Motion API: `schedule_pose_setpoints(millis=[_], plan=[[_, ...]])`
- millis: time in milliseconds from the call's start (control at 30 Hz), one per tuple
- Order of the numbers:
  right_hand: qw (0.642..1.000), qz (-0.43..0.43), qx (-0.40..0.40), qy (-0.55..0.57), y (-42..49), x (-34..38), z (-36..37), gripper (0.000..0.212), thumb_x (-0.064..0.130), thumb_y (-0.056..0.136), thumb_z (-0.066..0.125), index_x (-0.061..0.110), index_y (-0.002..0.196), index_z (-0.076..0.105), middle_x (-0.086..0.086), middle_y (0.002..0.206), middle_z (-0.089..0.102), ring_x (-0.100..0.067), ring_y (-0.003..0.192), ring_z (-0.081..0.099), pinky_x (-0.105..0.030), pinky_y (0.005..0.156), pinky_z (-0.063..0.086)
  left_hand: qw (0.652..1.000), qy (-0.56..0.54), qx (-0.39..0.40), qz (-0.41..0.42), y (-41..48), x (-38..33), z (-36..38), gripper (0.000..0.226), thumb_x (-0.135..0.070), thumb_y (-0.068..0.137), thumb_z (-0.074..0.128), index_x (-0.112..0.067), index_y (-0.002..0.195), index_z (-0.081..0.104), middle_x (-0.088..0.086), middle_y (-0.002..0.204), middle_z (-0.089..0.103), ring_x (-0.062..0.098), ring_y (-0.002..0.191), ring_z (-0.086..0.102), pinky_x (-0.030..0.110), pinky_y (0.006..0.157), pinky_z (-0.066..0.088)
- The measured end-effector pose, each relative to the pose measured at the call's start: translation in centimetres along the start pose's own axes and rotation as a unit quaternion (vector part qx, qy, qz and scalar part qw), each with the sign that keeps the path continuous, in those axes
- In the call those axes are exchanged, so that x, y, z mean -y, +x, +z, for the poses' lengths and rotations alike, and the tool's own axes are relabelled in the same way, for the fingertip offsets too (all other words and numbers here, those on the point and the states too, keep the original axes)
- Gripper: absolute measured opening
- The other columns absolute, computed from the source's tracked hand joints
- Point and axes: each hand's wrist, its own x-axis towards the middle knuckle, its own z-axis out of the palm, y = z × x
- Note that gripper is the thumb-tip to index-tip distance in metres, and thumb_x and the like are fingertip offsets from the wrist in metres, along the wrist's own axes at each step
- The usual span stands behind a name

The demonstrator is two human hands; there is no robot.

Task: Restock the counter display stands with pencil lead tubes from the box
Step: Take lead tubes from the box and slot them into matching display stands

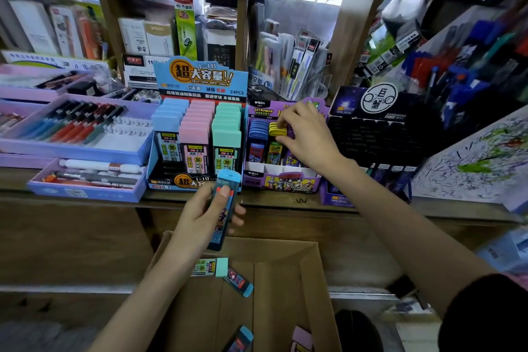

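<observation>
1. The hands are apart, and each grips a tube.
2. The left hand (205, 218) is low, over the far edge of the box (317, 288). Its fingers are curled round a blue tube (225, 197) held upright, with the thumb on the tube's red band.
3. The right hand (310, 137) is higher and farther out, reaching into the purple stand (281, 182). Its fingertips and thumb pinch a yellow tube (277, 129) among the rows there.
4. Dark blue tubes sit in the same stand, just left of the right hand.
5. Below the left wrist, loose tubes (238, 281) lie flat on the floor of the brown cardboard box. Two are near that wrist and two more are at the near edge of the view.
6. A wooden counter (265, 202) runs across beyond the left hand, and both stands rest on it.
7. Just above the left hand is the blue stand (200, 77), filled with blue, pink and mint tubes.
8. Left of that hand are lilac trays (71, 153) of pens.
9. Right of the right hand is a black stand (371, 123), then a scribbled sheet (471, 160) sloping up.
10. Behind the counter, wooden shelves (241, 23) hold packed stationery. Bright daylight shows through the gaps.
</observation>
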Motion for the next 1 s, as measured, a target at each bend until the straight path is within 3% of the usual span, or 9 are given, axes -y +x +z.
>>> schedule_pose_setpoints(millis=[200, 267, 367, 433, 667, 733, 833, 933, 1000], plan=[[1.0, 0.003, 0.012, 0.005, -0.3, 0.6, -1.8, 0.032, 0.033, 0.086, 0.064, 0.015, 0.111, 0.055, -0.003, 0.11, 0.049, -0.02, 0.109, 0.039, -0.03, 0.089, 0.032, 0.999, 0.036, 0.001, 0.032, 0.5, -0.1, 0.6, 0.028, -0.043, 0.085, 0.047, -0.023, 0.1, 0.06, -0.007, 0.079, 0.069, 0.007, 0.073, 0.064, 0.019, 0.063, 0.051], [0.989, 0.039, -0.004, 0.143, -1.8, 1.6, -3.1, 0.026, 0.032, 0.089, 0.06, 0.015, 0.109, 0.058, 0.002, 0.105, 0.052, -0.011, 0.105, 0.045, -0.023, 0.088, 0.036, 0.998, 0.029, 0.009, 0.049, 0.9, -0.3, 1.3, 0.03, -0.042, 0.086, 0.047, -0.021, 0.101, 0.06, -0.009, 0.078, 0.067, 0.006, 0.073, 0.064, 0.018, 0.062, 0.051], [0.926, 0.08, 0.08, 0.359, -5.2, 3.5, -4.1, 0.011, 0.028, 0.092, 0.056, 0.024, 0.1, 0.062, 0.012, 0.095, 0.061, 0.005, 0.087, 0.055, -0.01, 0.075, 0.044, 0.996, 0.039, 0.031, 0.073, 1.4, -0.5, 2.8, 0.029, -0.042, 0.086, 0.047, -0.02, 0.1, 0.06, -0.005, 0.08, 0.063, 0.004, 0.072, 0.063, 0.015, 0.063, 0.049], [0.916, 0.089, 0.104, 0.376, -7.1, 4.0, -3.9, 0.011, 0.023, 0.091, 0.058, 0.023, 0.1, 0.064, 0.011, 0.093, 0.062, 0.002, 0.085, 0.057, -0.015, 0.073, 0.048, 0.993, 0.051, 0.055, 0.09, 1.6, -0.5, 3.8, 0.024, -0.041, 0.087, 0.046, -0.023, 0.098, 0.059, -0.009, 0.079, 0.061, 0.0, 0.072, 0.061, 0.012, 0.063, 0.047], [0.915, 0.131, 0.027, 0.381, -8.1, 1.5, -5.5, 0.011, 0.008, 0.087, 0.062, 0.019, 0.089, 0.064, 0.007, 0.081, 0.062, -0.009, 0.076, 0.061, -0.025, 0.071, 0.055, 0.973, 0.145, 0.097, 0.153, 3.1, -0.8, 5.7, 0.023, -0.046, 0.085, 0.048, -0.03, 0.098, 0.057, -0.02, 0.084, 0.059, -0.006, 0.08, 0.056, 0.008, 0.067, 0.04], [0.921, 0.145, -0.019, 0.36, -7.3, -0.1, -6.8, 0.011, 0.007, 0.086, 0.063, 0.017, 0.089, 0.064, 0.005, 0.081, 0.063, -0.015, 0.076, 0.062, -0.025, 0.07, 0.054, 0.951, 0.234, 0.066, 0.191, 4.2, -0.7, 5.4, 0.029, -0.047, 0.083, 0.052, -0.028, 0.105, 0.055, -0.016, 0.101, 0.057, -0.005, 0.094, 0.055, 0.012, 0.076, 0.042], [0.945, 0.149, -0.06, 0.287, -6.0, -2.5, -8.1, 0.008, 0.01, 0.088, 0.063, 0.016, 0.092, 0.066, 0.009, 0.082, 0.062, -0.01, 0.078, 0.06, -0.016, 0.071, 0.049, 0.886, 0.393, 0.046, 0.242, 5.9, 0.0, 4.7, 0.037, -0.034, 0.088, 0.06, -0.016, 0.12, 0.056, -0.003, 0.115, 0.054, 0.009, 0.108, 0.05, 0.021, 0.084, 0.038], [0.962, 0.147, -0.071, 0.221, -5.0, -3.7, -7.8, 0.009, 0.013, 0.089, 0.061, 0.016, 0.096, 0.066, 0.014, 0.08, 0.06, 0.004, 0.073, 0.053, -0.003, 0.068, 0.04, 0.823, 0.503, 0.059, 0.258, 6.7, 0.9, 4.3, 0.038, -0.029, 0.089, 0.061, -0.012, 0.123, 0.057, 0.004, 0.119, 0.057, 0.021, 0.11, 0.051, 0.029, 0.088, 0.039], [0.969, 0.141, -0.076, 0.191, -4.5, -4.1, -7.2, 0.01, 0.014, 0.09, 0.061, 0.014, 0.098, 0.067, 0.008, 0.084, 0.063, 0.001, 0.074, 0.054, -0.009, 0.071, 0.042, 0.794, 0.542, 0.059, 0.27, 6.7, 1.4, 4.1, 0.036, -0.027, 0.089, 0.062, -0.012, 0.122, 0.058, 0.005, 0.117, 0.06, 0.024, 0.108, 0.054, 0.034, 0.088, 0.042]])
